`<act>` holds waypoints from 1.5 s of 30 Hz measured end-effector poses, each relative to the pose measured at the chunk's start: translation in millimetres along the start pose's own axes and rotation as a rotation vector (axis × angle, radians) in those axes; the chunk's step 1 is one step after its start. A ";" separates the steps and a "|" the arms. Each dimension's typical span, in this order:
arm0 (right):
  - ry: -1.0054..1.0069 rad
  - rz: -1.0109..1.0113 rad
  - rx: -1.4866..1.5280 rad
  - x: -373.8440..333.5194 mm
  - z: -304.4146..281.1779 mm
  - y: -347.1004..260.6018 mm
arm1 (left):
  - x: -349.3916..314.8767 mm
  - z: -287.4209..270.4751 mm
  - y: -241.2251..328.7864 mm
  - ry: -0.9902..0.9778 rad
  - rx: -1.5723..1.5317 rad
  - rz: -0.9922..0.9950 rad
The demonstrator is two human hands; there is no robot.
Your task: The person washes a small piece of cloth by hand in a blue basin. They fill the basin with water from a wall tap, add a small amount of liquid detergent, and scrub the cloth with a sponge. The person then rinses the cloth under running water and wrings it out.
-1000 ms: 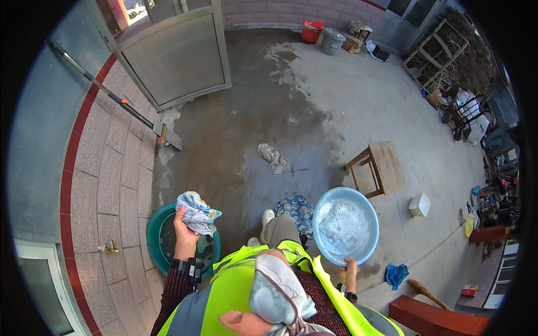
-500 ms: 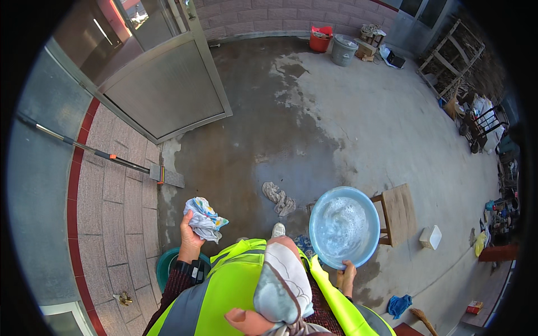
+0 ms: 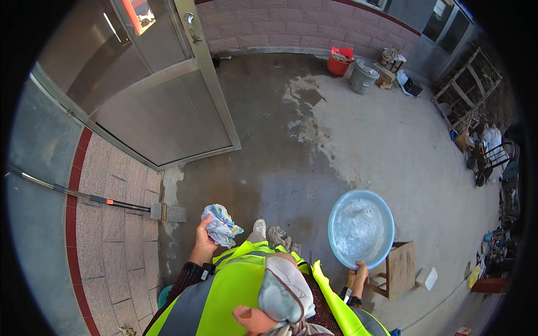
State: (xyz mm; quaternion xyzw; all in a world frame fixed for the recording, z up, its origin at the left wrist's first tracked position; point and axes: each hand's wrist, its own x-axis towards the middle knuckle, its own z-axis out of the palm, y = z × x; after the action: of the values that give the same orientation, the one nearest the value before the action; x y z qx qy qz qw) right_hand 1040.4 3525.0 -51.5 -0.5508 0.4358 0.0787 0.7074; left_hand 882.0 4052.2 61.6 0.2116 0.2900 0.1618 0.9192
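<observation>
A bunched white cloth [image 3: 221,226] with a colourful pattern sits in my left hand [image 3: 203,242], its fingers wrapped round the near side. On the right, my right hand [image 3: 357,274] grips the near rim of a light blue basin [image 3: 334,246]. Sudsy, foamy water [image 3: 358,225] fills the bottom of the basin. On the wet ground by my shoe [image 3: 259,226] lies a crumpled grey-brown rag [image 3: 278,237], partly hidden by my vest.
A wooden stool [image 3: 402,269] stands beside the basin, with a white container [image 3: 427,278] past it. At left are an open metal door [image 3: 168,123] and a long-handled mop [image 3: 134,207] against the wall. Red [image 3: 339,66] and grey buckets [image 3: 362,78] stand far back.
My view has shifted forward, toward the door. The basin has moved off the stool's side and the rag now lies closer to my feet. Both hands keep their hold.
</observation>
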 end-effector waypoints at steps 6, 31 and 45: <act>-0.022 0.225 -0.144 47.7 73.4 -7.9 | 112.7 44.2 58.8 0.036 -0.001 -0.031; -0.388 -0.077 -0.264 286.6 704.7 -304.9 | 511.7 259.4 94.5 0.159 -0.166 0.266; -0.406 -0.027 -0.318 314.0 996.7 -344.1 | 730.5 307.7 232.2 0.294 -0.256 0.294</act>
State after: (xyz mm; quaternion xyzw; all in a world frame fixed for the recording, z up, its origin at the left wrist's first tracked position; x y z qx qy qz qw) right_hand 1963.0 4123.2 -14.5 -0.6338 0.2599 0.2457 0.6858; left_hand 1596.0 4467.6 62.5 0.1076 0.3638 0.3583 0.8530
